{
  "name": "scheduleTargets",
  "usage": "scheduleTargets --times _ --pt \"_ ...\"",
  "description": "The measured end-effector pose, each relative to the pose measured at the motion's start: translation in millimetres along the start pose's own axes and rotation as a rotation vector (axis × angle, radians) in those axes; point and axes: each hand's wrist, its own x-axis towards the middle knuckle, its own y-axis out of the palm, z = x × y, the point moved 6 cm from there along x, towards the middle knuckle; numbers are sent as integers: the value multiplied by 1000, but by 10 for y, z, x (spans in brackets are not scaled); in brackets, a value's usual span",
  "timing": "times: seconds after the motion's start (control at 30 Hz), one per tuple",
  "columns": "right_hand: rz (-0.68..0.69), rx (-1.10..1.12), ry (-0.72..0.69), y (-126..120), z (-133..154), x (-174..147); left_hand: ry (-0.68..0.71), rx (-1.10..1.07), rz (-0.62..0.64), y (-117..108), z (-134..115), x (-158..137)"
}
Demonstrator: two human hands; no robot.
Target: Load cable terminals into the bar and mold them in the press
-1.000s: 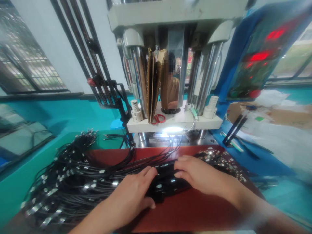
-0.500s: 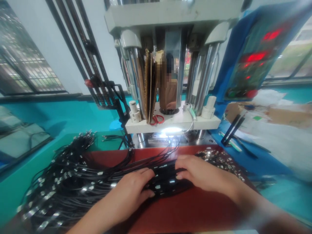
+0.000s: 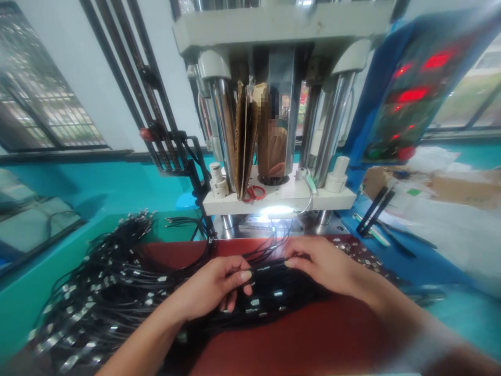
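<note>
A bundle of thin black cables (image 3: 270,297) with small pale tags and shiny tips lies across the red-brown work surface (image 3: 282,339). Over its left part is my left hand (image 3: 219,284), thumb and forefinger pinched together on a black cable at the bundle's upper edge. My right hand (image 3: 324,261) pinches a black cable at that same edge, a short way to the right. Whether both hold the same strand is hard to make out. Between the fingertips, dark cable runs roughly level. Several loose cables (image 3: 274,243) rise behind it toward the press.
Behind the hands stands a press (image 3: 277,201) with steel columns and a bright lamp below its plate. Red-handled scissors (image 3: 254,193) and cardboard (image 3: 245,141) rest on the plate. More cables (image 3: 97,292) are heaped left. Tools (image 3: 376,214) and a control box (image 3: 410,94) are right.
My left hand has turned and closed its thumb against the forefinger, moving slightly up. My right hand has shifted a little right and its fingers have come together on the cable.
</note>
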Motion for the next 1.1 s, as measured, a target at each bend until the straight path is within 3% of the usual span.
scheduleTargets --times 0.53,0.8,1.1 --pt "-64 -8 45 78 -6 67 2 32 21 24 63 46" --pt "67 -64 39 167 -2 84 23 48 27 31 38 29" --pt "67 -39 37 186 1 129 48 69 2 29 37 22"
